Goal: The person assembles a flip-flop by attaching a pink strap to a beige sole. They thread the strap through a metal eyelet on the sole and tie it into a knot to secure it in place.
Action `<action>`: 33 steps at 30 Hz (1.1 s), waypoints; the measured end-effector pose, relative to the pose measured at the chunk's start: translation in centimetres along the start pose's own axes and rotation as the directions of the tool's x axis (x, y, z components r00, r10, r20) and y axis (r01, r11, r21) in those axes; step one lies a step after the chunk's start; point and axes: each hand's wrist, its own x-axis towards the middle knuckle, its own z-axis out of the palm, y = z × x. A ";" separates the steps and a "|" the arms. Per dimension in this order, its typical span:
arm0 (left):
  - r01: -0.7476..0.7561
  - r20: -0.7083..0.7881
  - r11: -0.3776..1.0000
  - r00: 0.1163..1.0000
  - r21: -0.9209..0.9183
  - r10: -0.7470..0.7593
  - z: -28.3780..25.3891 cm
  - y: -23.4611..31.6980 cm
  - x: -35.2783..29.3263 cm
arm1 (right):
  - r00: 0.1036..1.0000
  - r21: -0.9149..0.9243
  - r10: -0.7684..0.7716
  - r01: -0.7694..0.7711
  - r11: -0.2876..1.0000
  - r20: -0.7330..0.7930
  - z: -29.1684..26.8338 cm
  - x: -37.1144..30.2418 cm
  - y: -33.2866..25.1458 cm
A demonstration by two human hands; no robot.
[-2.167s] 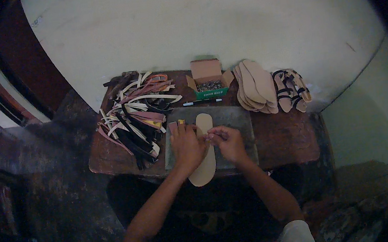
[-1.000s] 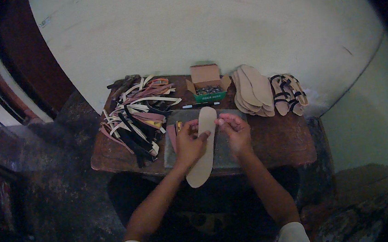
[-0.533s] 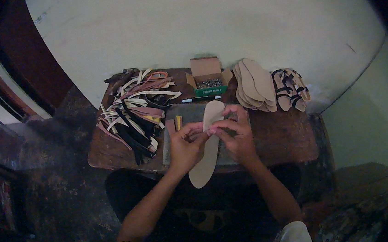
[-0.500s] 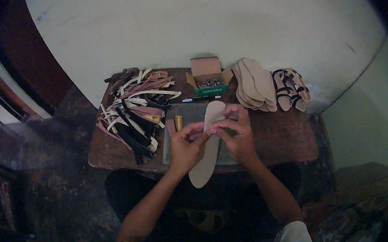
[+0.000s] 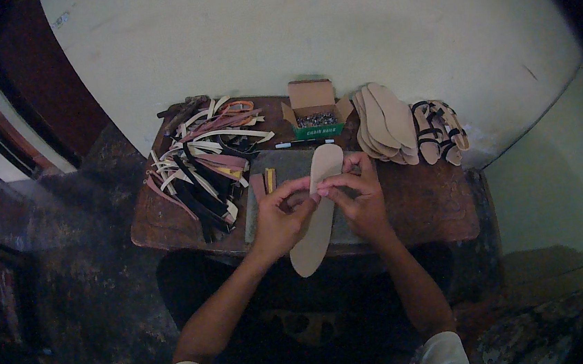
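A beige shoe insole (image 5: pixel 312 239) is held up over the front of the table, its long shape running from the grey board down past the table's edge. From the left side, my left hand (image 5: pixel 282 214) grips its middle between thumb and fingers. My right hand (image 5: pixel 361 200) is closed at the opposite edge, with fingertips meeting the left ones on the insole's face. Whether a small piece sits between the fingertips is too small to tell. Under the hands lies the grey board (image 5: pixel 258 163), with a short mauve strap piece (image 5: pixel 258 186) and a yellow piece (image 5: pixel 270 179) on it.
On the dark wooden table (image 5: pixel 425 205), a heap of straps (image 5: pixel 200 169) fills the left. A green nail box (image 5: pixel 316 130) stands open at the back, a marker pen (image 5: pixel 304 143) before it. Stacked insoles (image 5: pixel 387 121) and black-strapped sandals (image 5: pixel 440 134) lie right. A wall (image 5: pixel 306 28) rises behind.
The insole has turned slightly more upright, its lower end shifting a little right and up. Both hands keep nearly the same hold on it. The view has shifted slightly.
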 end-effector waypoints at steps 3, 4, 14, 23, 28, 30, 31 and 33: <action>-0.037 -0.008 0.999 0.999 0.001 0.037 0.1 -0.3 0.2 | 1.000 0.020 0.001 -0.001 1.000 0.005 0.1 0.1 0.1; -0.048 -0.009 0.999 0.999 0.004 0.048 0.1 -0.4 0.2 | 1.000 0.024 0.003 -0.003 1.000 0.002 0.1 0.0 0.2; -0.037 -0.059 0.999 0.998 -0.005 0.036 0.1 0.2 0.1 | 0.999 0.085 0.044 -0.044 0.995 0.005 0.1 -0.1 0.5; -0.045 -0.064 0.999 0.997 0.018 0.046 0.1 0.0 0.1 | 0.999 0.068 0.019 -0.022 0.997 0.038 0.0 -0.1 1.0; -0.089 -0.031 0.992 0.995 0.089 0.092 0.0 0.4 0.0 | 0.998 0.151 0.059 -0.061 0.987 0.018 0.1 0.0 0.5; -0.081 -0.028 0.989 0.996 0.120 0.085 0.0 0.3 0.0 | 1.000 0.128 0.001 -0.005 0.992 0.029 -0.3 0.1 0.8; -0.031 -0.035 0.990 0.999 0.139 0.036 0.0 0.4 0.0 | 0.999 0.234 0.027 -0.034 0.972 0.033 -0.3 0.2 0.8; -0.018 -0.041 0.990 0.999 0.140 0.024 0.0 0.2 -0.1 | 0.996 0.440 0.075 -0.089 0.893 0.050 -0.1 0.4 0.1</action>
